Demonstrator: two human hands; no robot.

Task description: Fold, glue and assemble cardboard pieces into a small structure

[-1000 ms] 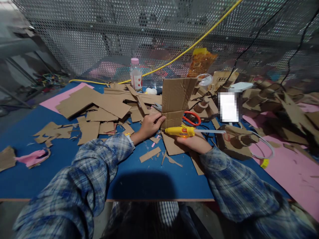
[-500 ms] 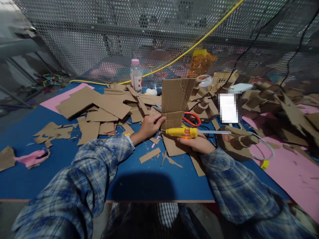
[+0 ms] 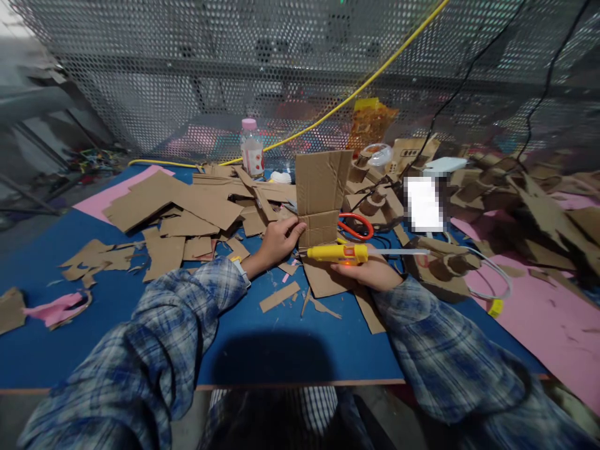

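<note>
A folded cardboard piece [image 3: 322, 187] stands upright near the middle of the table, its lower flap lying toward me. My left hand [image 3: 280, 240] pinches the left edge of it near the fold. Wrapped round a yellow glue gun [image 3: 338, 253], my right hand [image 3: 368, 270] is just in front of the cardboard. The gun's nozzle points left, close to the base of the upright part, and a clear glue stick [image 3: 405, 252] sticks out of its back. An orange light glows on the gun.
Cardboard pieces [image 3: 182, 203] lie piled at the left. Behind are a pink-capped bottle [image 3: 253, 150] and a metal mesh [image 3: 187, 81]. Red-handled scissors [image 3: 359, 226], cardboard parts with rolled tubes [image 3: 452, 267], a cable and pink sheets [image 3: 539, 312] lie right. Small scraps [image 3: 280, 296] lie in front.
The glue gun has turned slightly and shifted a little left against the cardboard. The whole view has shifted slightly. Both hands keep their holds.
</note>
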